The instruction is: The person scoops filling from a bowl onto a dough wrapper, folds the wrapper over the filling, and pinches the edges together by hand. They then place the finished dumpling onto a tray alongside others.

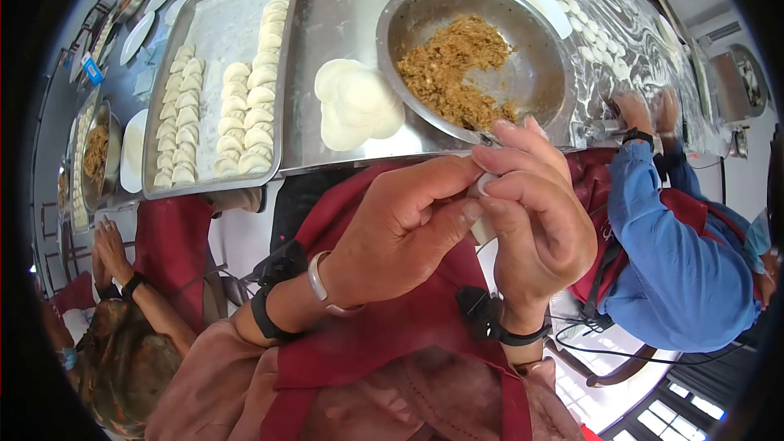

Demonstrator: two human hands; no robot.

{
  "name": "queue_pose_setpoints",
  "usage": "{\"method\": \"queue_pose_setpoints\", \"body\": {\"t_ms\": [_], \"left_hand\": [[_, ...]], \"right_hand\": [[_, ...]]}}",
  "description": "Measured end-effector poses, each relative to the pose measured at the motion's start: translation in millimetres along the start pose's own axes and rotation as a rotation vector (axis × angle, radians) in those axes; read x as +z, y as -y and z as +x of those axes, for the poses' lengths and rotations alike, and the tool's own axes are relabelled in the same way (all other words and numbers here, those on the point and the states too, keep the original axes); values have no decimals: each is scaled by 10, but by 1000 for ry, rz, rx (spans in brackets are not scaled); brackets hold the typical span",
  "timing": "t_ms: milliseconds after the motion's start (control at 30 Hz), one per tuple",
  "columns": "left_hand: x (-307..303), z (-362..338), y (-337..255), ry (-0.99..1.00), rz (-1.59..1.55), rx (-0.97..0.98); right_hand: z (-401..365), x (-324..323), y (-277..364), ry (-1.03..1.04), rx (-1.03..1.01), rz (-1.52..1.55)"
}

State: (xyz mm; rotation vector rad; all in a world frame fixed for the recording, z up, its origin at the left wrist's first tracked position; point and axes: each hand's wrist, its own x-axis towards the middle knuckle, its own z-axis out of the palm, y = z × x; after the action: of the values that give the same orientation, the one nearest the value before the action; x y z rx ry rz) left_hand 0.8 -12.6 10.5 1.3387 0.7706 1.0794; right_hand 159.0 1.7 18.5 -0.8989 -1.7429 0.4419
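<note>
Hands meet: left hand [400, 229], right hand [539, 216] pinch dumpling [483, 231], fingers curled.

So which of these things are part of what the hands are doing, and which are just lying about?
In use: left hand, right hand, dumpling pinched between them, bowl of filling, wrapper stack, tray of folded dumplings.
Lying about: white plates, dough pieces, second bowl at far left.

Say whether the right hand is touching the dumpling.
Touching. The head view shows the right hand and left hand pinching the white dumpling between their fingers.
</note>
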Motion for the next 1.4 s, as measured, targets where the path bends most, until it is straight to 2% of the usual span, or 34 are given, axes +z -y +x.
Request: {"method": "queue_pose_setpoints", "body": {"t_ms": [133,200,333,400,533,600,667,733,800,900,967,1000,1033,1067,1100,1167,1233,1333,1400], "left_hand": [[8,6,-5,-15,-37,24],[6,8,-7,-6,-32,35],[34,15,46,-17,-83,40],[26,6,79,8,-86,65],[39,-38,78,-40,-108,-19],[70,-5,82,-91,-147,-42],[102,35,89,-150,-254,32],[68,27,84,-119,-224,49],[73,10,49,-85,-194,65],[95,-6,-51,-92,-313,-18],[31,15,-43,32,-418,-12],[9,29,-45,33,-416,-6],[-10,46,-49,33,-531,-93],[-26,59,-55,34,-646,-180],[-31,55,-63,35,-645,-176],[-23,25,-82,40,-728,-228],[19,19,-115,13,-745,-207],[10,13,-154,-17,-762,-211],[-28,19,-160,-21,-761,-233]], "right_hand": [[2,-7,5,22,-10,-43],[11,41,-6,-36,59,141],[-1,36,-47,-32,57,171],[-25,4,-127,41,-70,148],[-39,31,-89,99,-46,128],[-15,113,27,-33,154,181],[-34,188,59,-105,184,215],[-64,196,36,-178,216,245],[-104,138,-29,-32,130,155],[-111,80,-89,41,65,52],[-71,99,-76,48,89,40],[-44,116,-61,56,116,27],[-17,155,-22,55,110,27],[9,211,28,-33,166,68],[22,239,54,-121,224,110],[8,222,7,-107,194,79],[-44,170,-85,33,80,10],[-52,127,-145,150,19,-87],[-29,191,-124,128,40,-41]]}}
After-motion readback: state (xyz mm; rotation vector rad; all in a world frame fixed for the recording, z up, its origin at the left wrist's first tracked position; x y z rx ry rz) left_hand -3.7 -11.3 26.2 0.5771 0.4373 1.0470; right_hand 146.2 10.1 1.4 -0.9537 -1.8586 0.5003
